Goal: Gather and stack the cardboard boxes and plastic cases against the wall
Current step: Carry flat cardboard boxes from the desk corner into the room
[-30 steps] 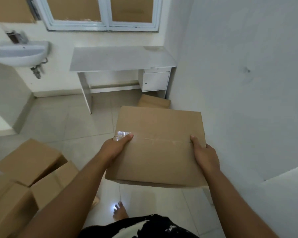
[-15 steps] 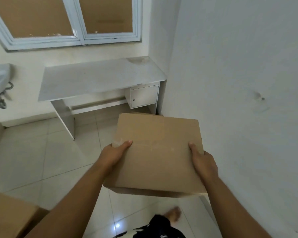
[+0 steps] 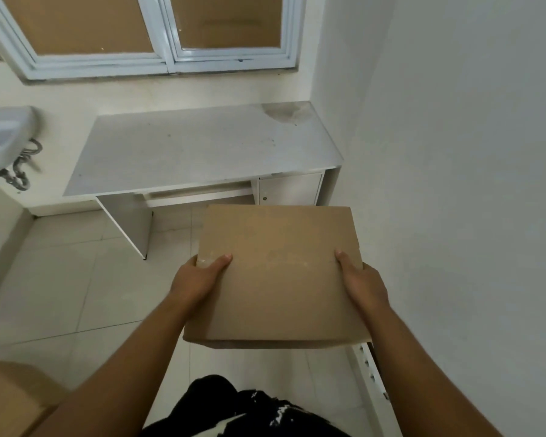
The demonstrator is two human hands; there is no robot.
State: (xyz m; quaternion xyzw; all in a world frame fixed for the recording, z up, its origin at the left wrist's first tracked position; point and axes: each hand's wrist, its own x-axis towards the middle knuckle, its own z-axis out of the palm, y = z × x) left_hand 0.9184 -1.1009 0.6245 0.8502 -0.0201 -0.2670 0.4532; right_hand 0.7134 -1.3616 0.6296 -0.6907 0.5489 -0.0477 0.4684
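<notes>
I carry a closed brown cardboard box (image 3: 278, 275) in front of me, above the tiled floor and close to the white wall (image 3: 454, 184) on the right. My left hand (image 3: 199, 277) grips its left side, thumb lying on the taped top seam. My right hand (image 3: 361, 283) grips the right side, thumb on top too. The fingers of both hands are hidden under the box. Another cardboard box (image 3: 10, 398) shows at the bottom left corner, partly cut off.
A white desk (image 3: 199, 149) with a small cabinet stands ahead under a window (image 3: 158, 33). A sink (image 3: 4, 137) with its pipe hangs on the left wall. Pale floor tiles (image 3: 76, 279) stretch to the left. A white strip with holes (image 3: 371, 370) runs along the right wall's foot.
I have walked forward toward the desk with the box held the same way. The boxes on the floor at left have mostly slipped out of view, and the box by the desk is now hidden.
</notes>
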